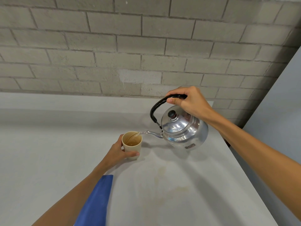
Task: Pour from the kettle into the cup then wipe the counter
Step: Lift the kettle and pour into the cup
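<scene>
A shiny metal kettle (184,129) with a black handle is tilted left, held off the counter by my right hand (189,101), which grips the handle from above. Brownish liquid runs from its spout into a beige cup (132,145). The cup stands on the grey counter (48,152), and my left hand (118,152) wraps around its left and front side. Brown liquid shows inside the cup. A blue cloth (96,203) lies on the counter, partly under my left forearm.
A faint yellowish-brown stain (162,180) marks the counter in front of the cup. A grey brick wall (130,46) stands behind the counter. The counter's right edge (249,176) runs diagonally, with a grey panel beyond it.
</scene>
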Action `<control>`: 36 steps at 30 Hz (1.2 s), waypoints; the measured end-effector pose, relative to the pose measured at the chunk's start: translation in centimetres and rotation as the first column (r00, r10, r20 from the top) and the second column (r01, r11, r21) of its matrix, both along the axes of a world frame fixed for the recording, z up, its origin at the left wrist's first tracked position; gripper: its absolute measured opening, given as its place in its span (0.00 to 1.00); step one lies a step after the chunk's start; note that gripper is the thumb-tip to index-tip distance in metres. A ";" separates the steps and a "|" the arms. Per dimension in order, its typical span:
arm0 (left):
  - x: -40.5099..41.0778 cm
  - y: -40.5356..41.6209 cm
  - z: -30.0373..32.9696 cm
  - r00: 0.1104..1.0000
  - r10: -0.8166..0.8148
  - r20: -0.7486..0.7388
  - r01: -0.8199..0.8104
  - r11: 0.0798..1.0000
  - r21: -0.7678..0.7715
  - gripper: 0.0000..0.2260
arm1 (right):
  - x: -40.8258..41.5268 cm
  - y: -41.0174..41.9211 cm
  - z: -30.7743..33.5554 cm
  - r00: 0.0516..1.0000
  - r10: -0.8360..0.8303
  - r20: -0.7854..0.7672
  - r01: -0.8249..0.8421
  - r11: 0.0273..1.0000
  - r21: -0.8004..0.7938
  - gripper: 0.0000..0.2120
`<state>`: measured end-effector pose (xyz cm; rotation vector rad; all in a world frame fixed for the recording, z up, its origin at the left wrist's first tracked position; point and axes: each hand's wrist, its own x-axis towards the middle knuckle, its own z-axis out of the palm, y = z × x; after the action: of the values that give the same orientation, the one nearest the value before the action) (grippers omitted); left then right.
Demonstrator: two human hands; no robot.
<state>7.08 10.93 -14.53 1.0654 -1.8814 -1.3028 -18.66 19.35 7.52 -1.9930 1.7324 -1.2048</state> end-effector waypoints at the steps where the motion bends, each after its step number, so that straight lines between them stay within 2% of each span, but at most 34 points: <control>1: 0.0 0.0 0.0 1.000 0.000 0.001 0.000 1.000 0.000 0.33 | 0.0 0.0 0.0 1.000 0.000 -0.001 0.000 1.000 0.003 0.09; 23: 0.0 0.3 0.2 1.000 0.022 0.012 -0.022 1.000 0.001 0.33 | -0.6 -0.4 -0.1 1.000 0.024 -0.011 -0.024 1.000 -0.011 0.09; 33: -0.1 0.5 0.4 1.000 0.008 -0.021 -0.008 1.000 0.030 0.34 | -1.7 -0.6 -2.0 0.977 0.025 0.213 -0.016 0.999 -0.045 0.09; 36: 0.0 0.7 0.5 0.998 -0.034 -0.044 0.037 0.998 0.056 0.37 | -2.0 -0.6 -2.5 0.953 0.026 0.301 -0.007 0.998 -0.064 0.09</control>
<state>7.13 11.59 -14.01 1.0289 -1.8487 -1.3963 -20.68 18.73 5.00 -1.7399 1.5420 -1.4844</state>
